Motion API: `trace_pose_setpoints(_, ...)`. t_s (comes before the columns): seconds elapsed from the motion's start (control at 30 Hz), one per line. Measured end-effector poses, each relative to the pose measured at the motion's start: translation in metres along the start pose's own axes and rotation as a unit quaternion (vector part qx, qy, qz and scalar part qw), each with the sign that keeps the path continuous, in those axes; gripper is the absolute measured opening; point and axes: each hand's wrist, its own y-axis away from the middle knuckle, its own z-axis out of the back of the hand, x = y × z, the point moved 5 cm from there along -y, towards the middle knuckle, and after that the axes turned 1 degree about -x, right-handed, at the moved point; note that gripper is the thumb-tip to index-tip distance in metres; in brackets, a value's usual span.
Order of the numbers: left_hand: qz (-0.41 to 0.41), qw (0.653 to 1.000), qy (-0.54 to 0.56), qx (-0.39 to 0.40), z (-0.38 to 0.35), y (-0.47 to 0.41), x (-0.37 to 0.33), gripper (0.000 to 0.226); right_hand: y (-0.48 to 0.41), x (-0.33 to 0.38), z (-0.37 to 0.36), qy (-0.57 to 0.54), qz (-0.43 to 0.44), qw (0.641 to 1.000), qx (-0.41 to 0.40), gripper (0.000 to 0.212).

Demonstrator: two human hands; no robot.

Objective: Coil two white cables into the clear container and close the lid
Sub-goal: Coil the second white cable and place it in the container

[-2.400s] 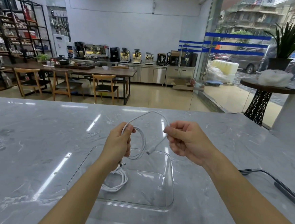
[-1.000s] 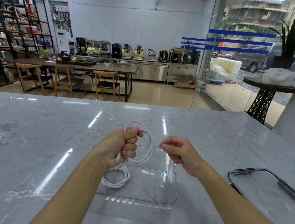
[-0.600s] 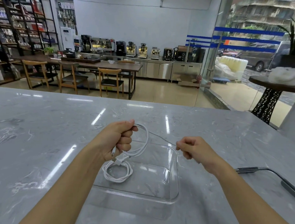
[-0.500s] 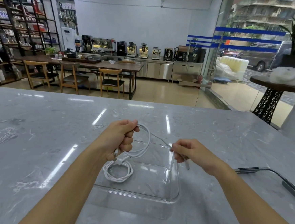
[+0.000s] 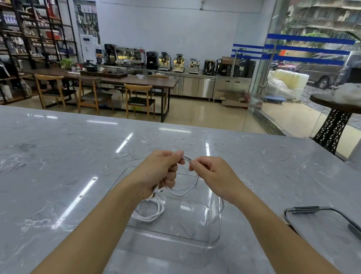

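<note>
Already, one coiled cable (image 5: 148, 212) is lying in the clear container (image 5: 215, 237), while the second cable (image 5: 184, 191) is being looped above it, clamped in the left hand (image 5: 159, 174) and pinched by the right hand (image 5: 213, 178). Its lowering in is being awaited, and the lid (image 5: 328, 226) is lying well apart on the counter (image 5: 43, 169), not yet fitted.

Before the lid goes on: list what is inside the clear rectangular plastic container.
One coiled white cable lies in the clear rectangular plastic container, at its left side. The left forearm covers that coil's left edge. The second white cable hangs above, held by both hands.
</note>
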Motion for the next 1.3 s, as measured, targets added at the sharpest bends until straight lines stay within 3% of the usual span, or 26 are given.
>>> trace_pose_setpoints(0.13, 0.085, 0.996, 0.001, 0.035, 0.012, 0.005, 0.002, 0.047, 0.002, -0.001, 0.004, 0.092, 0.032, 0.995, 0.001, 0.035)
trace_pose_setpoints(0.33, 0.111, 0.978, -0.159, 0.079, 0.024, 0.008, 0.006, 0.029, 0.005, 0.001, -0.005, 0.255, 0.075, 0.962, 0.066, 0.046)
trace_pose_setpoints(0.4, 0.132, 0.984, -0.084, 0.084, 0.026, 0.008, 0.011, 0.027, 0.005, 0.004, -0.009, 0.3, 0.086, 0.948, 0.067, 0.047)
trace_pose_setpoints(0.5, 0.15, 0.968, 0.139, 0.143, 0.022, 0.01, 0.018, 0.021, 0.003, 0.011, -0.007, 0.307, 0.094, 0.946, 0.05, 0.047)
trace_pose_setpoints(0.63, 0.087, 0.948, 0.214, 0.217, 0.018, 0.015, 0.026, 0.031, 0.0, 0.009, -0.002, 0.294, 0.086, 0.951, 0.052, 0.047)
trace_pose_setpoints(0.7, 0.085, 0.953, 0.221, 0.188, 0.016, 0.012, 0.031, 0.036, 0.0, 0.005, -0.005, 0.292, 0.079, 0.951, 0.057, 0.047)
trace_pose_setpoints(0.8, 0.06, 0.975, 0.179, 0.114, 0.011, 0.008, 0.031, 0.016, 0.001, -0.002, -0.009, 0.272, 0.066, 0.958, 0.06, 0.048)
trace_pose_setpoints(0.93, 0.011, 0.999, 0.05, 0.008, 0.014, 0.004, 0.029, 0.042, 0.001, -0.008, -0.008, 0.247, 0.063, 0.965, 0.055, 0.048)
trace_pose_setpoints(1.0, -0.041, 0.995, -0.063, -0.069, 0.018, 0.005, 0.026, 0.045, 0.002, -0.008, -0.008, 0.241, 0.067, 0.967, 0.052, 0.048)
trace_pose_setpoints(1.13, -0.15, 0.925, -0.274, -0.215, 0.019, 0.012, 0.018, 0.041, 0.005, -0.007, -0.01, 0.226, 0.082, 0.97, 0.035, 0.049)
trace_pose_setpoints(1.3, -0.259, 0.852, -0.341, -0.301, 0.016, 0.021, 0.018, 0.024, 0.007, 0.005, -0.007, 0.236, 0.129, 0.963, -0.014, 0.044)
